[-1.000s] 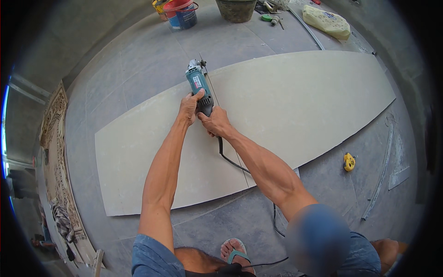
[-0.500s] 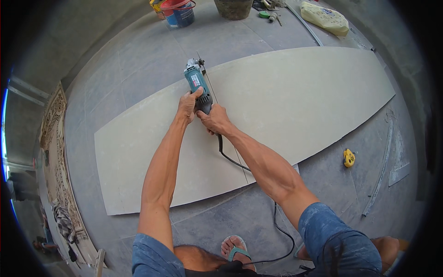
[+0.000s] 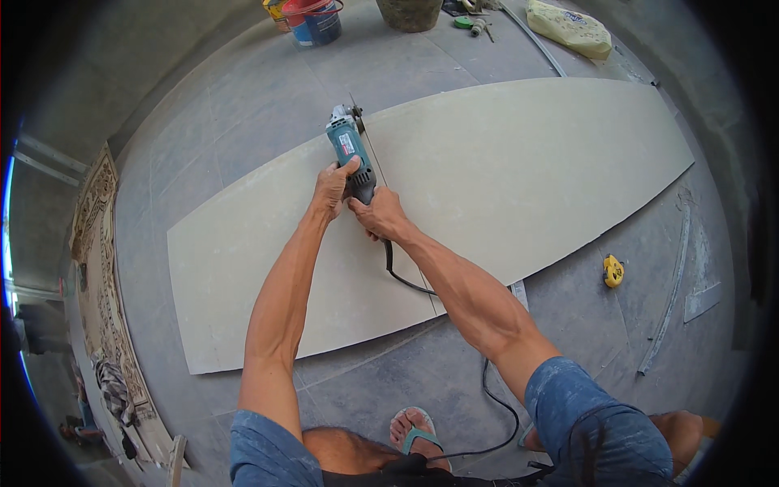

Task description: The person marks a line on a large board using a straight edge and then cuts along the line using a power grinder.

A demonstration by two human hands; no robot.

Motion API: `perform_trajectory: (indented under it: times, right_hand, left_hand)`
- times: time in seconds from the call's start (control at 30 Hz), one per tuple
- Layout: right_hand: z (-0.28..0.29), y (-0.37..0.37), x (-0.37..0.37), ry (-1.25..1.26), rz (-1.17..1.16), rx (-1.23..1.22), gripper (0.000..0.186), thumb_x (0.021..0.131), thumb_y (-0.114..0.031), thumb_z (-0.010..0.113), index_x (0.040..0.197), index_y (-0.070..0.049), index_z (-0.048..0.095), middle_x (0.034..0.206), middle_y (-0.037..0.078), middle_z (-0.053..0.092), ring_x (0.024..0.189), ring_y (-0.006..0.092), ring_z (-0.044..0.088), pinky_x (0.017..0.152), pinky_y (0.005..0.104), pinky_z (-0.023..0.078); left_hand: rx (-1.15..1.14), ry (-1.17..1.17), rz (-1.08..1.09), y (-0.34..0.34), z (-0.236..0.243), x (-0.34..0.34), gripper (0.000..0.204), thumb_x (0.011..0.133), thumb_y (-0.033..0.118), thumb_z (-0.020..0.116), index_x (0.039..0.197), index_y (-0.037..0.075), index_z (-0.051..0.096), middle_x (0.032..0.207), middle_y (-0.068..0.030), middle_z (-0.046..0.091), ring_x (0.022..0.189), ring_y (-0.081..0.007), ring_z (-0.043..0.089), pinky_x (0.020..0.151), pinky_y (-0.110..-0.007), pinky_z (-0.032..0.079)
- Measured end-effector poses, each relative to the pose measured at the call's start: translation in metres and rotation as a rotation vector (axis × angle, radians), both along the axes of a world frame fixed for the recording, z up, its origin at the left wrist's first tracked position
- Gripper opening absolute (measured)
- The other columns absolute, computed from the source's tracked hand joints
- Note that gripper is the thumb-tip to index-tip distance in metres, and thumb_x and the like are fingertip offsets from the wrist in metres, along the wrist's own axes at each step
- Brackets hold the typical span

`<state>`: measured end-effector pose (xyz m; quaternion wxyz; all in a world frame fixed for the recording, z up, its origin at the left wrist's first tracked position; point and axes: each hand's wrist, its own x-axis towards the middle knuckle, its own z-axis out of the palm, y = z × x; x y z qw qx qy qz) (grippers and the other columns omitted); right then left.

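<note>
A blue bucket [image 3: 323, 23] stands at eleven o'clock on the grey floor [image 3: 243, 105], with a dark pot [image 3: 410, 12] at twelve. A pale sack [image 3: 568, 28] lies at one o'clock beside small tools [image 3: 471, 24]. A yellow tape measure [image 3: 613, 270] sits at three. Patterned panels [image 3: 101, 276] lean at nine.

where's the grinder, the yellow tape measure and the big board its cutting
angle grinder [image 3: 347, 148], head view, on its teal body
yellow tape measure [image 3: 613, 270], head view, on its case
pale board [image 3: 527, 170], head view, on its bare face right of the cut
</note>
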<state>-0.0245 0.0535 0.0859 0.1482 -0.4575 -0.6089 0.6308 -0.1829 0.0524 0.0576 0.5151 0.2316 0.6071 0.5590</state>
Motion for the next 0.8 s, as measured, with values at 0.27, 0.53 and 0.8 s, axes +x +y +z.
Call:
perform_trajectory:
  times: [0.27, 0.53, 0.8]
  right_hand:
    - [-0.001, -0.007, 0.006, 0.008, 0.020, -0.005, 0.033, 0.091, -0.025, 0.066, 0.079, 0.005, 0.059, 0.057, 0.012, 0.061, 0.042, 0.0218, 0.061, 0.039, 0.0347, 0.050]
    - [-0.002, -0.008, 0.007, -0.030, 0.046, -0.013, 0.034, 0.094, -0.029, 0.067, 0.080, 0.000, 0.057, 0.056, 0.009, 0.059, 0.043, 0.0186, 0.060, 0.040, 0.0325, 0.049]
    - [-0.002, -0.009, 0.008, -0.041, 0.039, -0.014, 0.035, 0.094, -0.029, 0.068, 0.078, 0.000, 0.057, 0.056, 0.009, 0.060, 0.042, 0.0189, 0.060, 0.039, 0.0328, 0.048]
  left_hand:
    - [-0.011, -0.016, -0.014, -0.008, 0.001, 0.006, 0.044, 0.090, 0.033, 0.075, 0.119, 0.002, 0.061, 0.100, -0.0045, 0.067, 0.085, -0.0158, 0.065, 0.080, -0.033, 0.053]
    - [-0.008, -0.012, -0.008, -0.010, 0.002, 0.010, 0.044, 0.091, 0.033, 0.074, 0.120, 0.003, 0.061, 0.101, -0.0038, 0.067, 0.087, -0.0157, 0.065, 0.082, -0.034, 0.053]
    - [-0.017, -0.011, -0.004, -0.011, 0.000, 0.009, 0.042, 0.091, 0.032, 0.073, 0.119, 0.002, 0.061, 0.100, -0.0042, 0.067, 0.086, -0.0158, 0.066, 0.082, -0.034, 0.053]
